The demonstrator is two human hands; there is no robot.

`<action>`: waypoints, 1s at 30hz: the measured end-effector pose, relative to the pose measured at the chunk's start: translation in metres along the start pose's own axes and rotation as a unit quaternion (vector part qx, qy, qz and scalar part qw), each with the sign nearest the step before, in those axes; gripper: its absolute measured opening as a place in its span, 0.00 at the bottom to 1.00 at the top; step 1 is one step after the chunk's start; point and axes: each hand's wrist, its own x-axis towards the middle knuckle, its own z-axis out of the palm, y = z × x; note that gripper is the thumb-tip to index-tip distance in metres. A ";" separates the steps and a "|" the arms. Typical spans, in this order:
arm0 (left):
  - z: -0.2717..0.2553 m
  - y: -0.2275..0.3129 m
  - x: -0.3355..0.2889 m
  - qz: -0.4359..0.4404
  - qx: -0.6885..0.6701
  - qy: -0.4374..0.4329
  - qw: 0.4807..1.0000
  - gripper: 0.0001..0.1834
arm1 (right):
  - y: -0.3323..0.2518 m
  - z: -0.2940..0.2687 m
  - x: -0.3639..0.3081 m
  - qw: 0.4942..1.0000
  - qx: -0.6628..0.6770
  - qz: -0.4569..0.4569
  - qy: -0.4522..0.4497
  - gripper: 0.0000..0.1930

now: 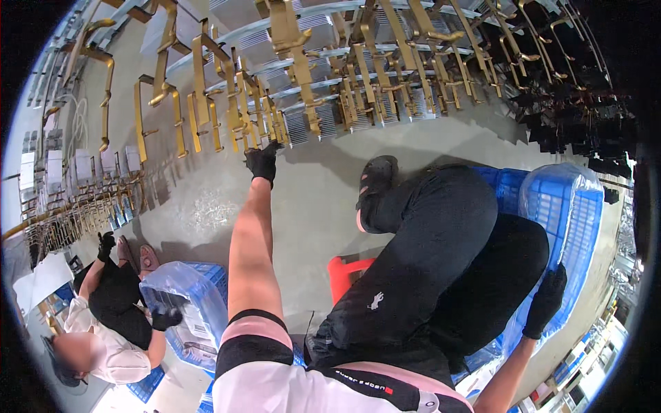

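Note:
My left arm stretches forward, and my black-gloved left hand [261, 164] is up at the lower ends of the brass-coloured hooks [239, 124] on a hanging rack. Its fingers look closed; what they hold, if anything, is too small to make out. Finned silver metal parts [297, 129] hang just beyond it. Down at my right side, my gloved right hand [547, 303] lies against the side of a blue plastic crate [582, 224] lined with clear plastic film [547, 186]. The fingers of that hand are stretched out along the crate, holding nothing visible.
A red plastic stool [344, 275] stands beside my legs. At left, a seated co-worker [113, 323] in black gloves reaches into another film-lined blue crate [182, 303]. Racks of hooks curve across the far side, with more hanging parts [76, 199] at left.

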 end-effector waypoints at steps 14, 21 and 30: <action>0.001 -0.013 -0.052 -0.024 -0.201 -0.118 0.972 0.32 | -0.016 -0.012 0.001 0.999 0.014 0.039 0.000 0.19; -0.095 0.009 -0.189 -0.131 -0.322 -0.106 0.932 0.34 | -0.039 -0.020 0.006 0.996 0.081 -0.021 0.034 0.20; -0.133 0.235 -0.323 0.234 -0.369 -0.145 0.887 0.28 | -0.118 -0.086 -0.004 0.919 0.379 -0.088 -0.061 0.19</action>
